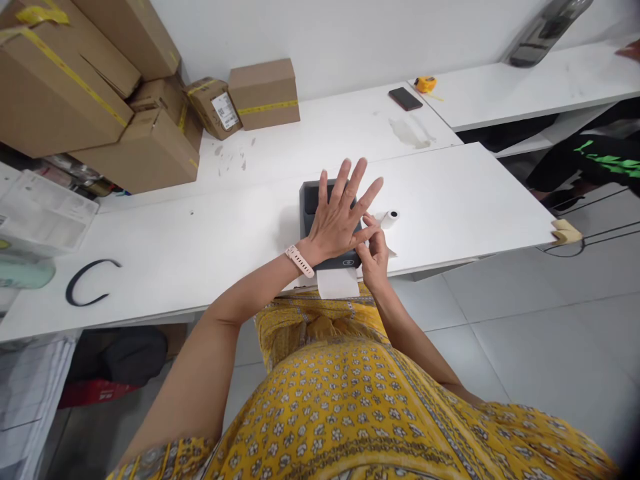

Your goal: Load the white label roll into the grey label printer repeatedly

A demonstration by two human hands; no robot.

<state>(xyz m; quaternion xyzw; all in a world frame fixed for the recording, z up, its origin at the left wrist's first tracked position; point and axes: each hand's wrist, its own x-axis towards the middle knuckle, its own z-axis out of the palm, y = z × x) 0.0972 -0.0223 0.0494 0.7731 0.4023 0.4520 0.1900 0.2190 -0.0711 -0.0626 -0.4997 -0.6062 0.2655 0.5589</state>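
From above, a person in a yellow floral garment stands at a white table [240, 227]. A dark, boxy device [309, 197] sits near its front edge, a white paper slip [339, 285] hanging from its front. The left hand [337, 217], wearing a pale wristband [300, 261], lies across the device, fingers spread wide. The right hand [375, 257] is at the device's right side, fingers bent; whether they grip anything cannot be told. Just beyond it is a small white roll [390, 219]. Farther back are cardboard boxes [264, 93], a phone [405, 99] and a yellow tape measure [425, 84].
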